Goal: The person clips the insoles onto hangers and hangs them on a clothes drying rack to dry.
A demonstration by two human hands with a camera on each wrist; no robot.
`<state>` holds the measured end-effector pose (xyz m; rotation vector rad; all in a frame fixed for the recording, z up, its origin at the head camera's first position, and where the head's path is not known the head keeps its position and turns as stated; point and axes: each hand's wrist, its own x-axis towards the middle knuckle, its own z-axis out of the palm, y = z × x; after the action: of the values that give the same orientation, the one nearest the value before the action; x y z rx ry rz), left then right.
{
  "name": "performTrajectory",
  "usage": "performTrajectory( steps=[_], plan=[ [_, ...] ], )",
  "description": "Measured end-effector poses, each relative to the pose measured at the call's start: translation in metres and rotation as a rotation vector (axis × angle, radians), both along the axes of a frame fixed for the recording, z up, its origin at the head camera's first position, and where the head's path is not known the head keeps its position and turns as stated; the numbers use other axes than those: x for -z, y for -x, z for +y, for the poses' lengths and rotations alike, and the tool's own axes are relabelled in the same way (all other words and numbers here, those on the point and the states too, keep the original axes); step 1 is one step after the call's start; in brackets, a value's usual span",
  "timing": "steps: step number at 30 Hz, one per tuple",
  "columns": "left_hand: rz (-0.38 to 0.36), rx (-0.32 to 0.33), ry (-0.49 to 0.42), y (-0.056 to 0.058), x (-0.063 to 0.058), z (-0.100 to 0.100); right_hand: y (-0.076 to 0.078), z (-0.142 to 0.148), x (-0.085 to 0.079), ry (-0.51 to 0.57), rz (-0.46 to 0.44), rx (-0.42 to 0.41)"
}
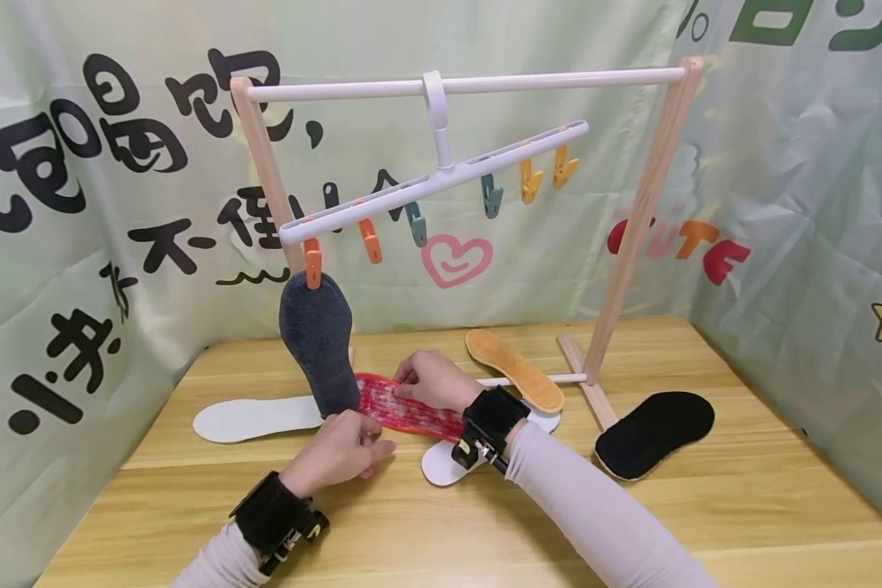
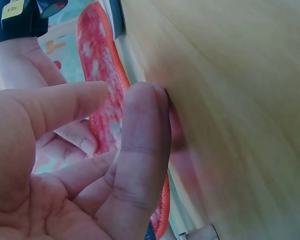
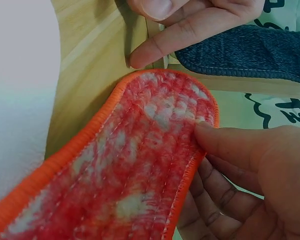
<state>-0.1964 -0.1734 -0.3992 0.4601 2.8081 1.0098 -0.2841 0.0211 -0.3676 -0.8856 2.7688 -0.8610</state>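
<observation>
My right hand (image 1: 437, 381) pinches the edge of a red, mottled insole (image 3: 145, 130) with an orange border, thumb on its face and fingers behind. The insole is held up off the table, its far end behind my right wrist in the head view. My left hand (image 1: 338, 449) holds nothing; its fingers are loosely bent beside the insole's near end, in front of a dark grey insole (image 1: 316, 335). That grey insole hangs from an orange clip (image 1: 313, 265) at the left end of a white hanger (image 1: 441, 175).
A wooden rack (image 1: 643, 237) carries the hanger on its white rod (image 1: 559, 80). Other orange, teal and yellow clips (image 1: 531, 181) dangle from it. On the table (image 1: 441, 539) lie a white insole (image 1: 257, 419), a tan insole (image 1: 514, 367), a black insole (image 1: 654, 433) and another white insole (image 1: 444, 465).
</observation>
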Motion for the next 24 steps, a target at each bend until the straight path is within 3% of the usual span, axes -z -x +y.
performTrajectory(
  steps=[11, 19, 24],
  plan=[
    [0.038, -0.058, -0.018, 0.005, 0.000, -0.001, 0.000, 0.012, -0.004, 0.087, -0.019, 0.032],
    [0.062, -0.087, -0.115, 0.011, -0.002, 0.001, -0.002, 0.024, -0.011, 0.178, -0.043, 0.075],
    [0.081, -0.143, -0.164, 0.014, -0.003, 0.004, -0.003, 0.031, -0.013, 0.236, -0.059, 0.098]
  ],
)
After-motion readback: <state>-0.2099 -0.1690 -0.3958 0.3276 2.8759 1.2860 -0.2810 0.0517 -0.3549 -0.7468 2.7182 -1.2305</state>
